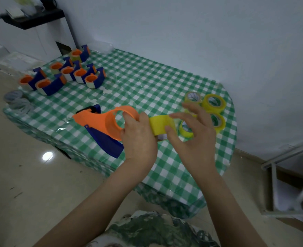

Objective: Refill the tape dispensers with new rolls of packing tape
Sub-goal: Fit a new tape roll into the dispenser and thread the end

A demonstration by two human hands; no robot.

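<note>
Head view, one entry per item.

- Table [165,82] – covered with a green-and-white checked cloth and set against a pale wall.
- Tape dispenser [101,122] – orange body with a blue handle. It is held above the near edge of the table, with the open orange ring turned toward the right.
- Left hand [139,139] – fingers curled round the rim of the dispenser's orange ring, gripping it firmly, back of the hand to the camera.
- Tape roll [162,124] – yellow, held in the air just right of the dispenser ring, between the two hands. Whether it touches the left hand cannot be told.
- Right hand [191,134] – thumb below and forefinger above pinch the roll, and the other fingers are spread loosely.
- Spare rolls [214,103] – four yellow ones lie close together on the cloth at the right end, partly hidden behind the right hand.
- Filled dispensers [79,75] – a cluster in blue and orange at the far left corner of the table, each with tape on its hub.
- Empty cores [17,100] – pale rings piled at the left edge of the table.
- Shelf [35,20] – black, in the top left, with blurred items on it.
- Metal frame [275,168] – grey, on the floor [31,175] at the right.
</note>
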